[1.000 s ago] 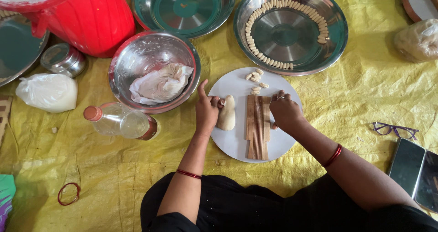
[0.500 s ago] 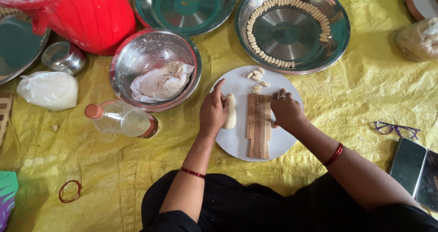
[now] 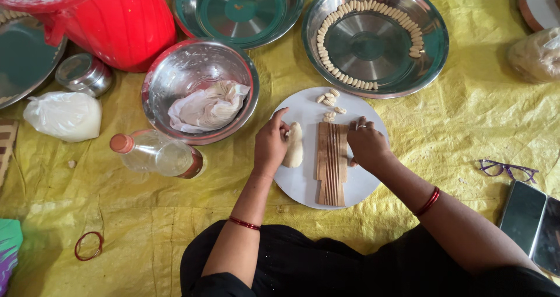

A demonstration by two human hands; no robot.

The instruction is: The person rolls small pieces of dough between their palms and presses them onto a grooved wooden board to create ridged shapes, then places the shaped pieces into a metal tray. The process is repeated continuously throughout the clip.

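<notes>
— Where is your dough?
— Your left hand pinches the dough lump on the white plate, beside the ridged board.
— And your right hand?
— Its grip is closed, pressing at the board's right edge; contents cannot be seen.

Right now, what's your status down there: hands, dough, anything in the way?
Left hand on dough lump, fingers pinching its top. Right hand steadying ridged wooden board on white plate. Small shaped pieces at plate's far edge, clear of both hands.
</notes>
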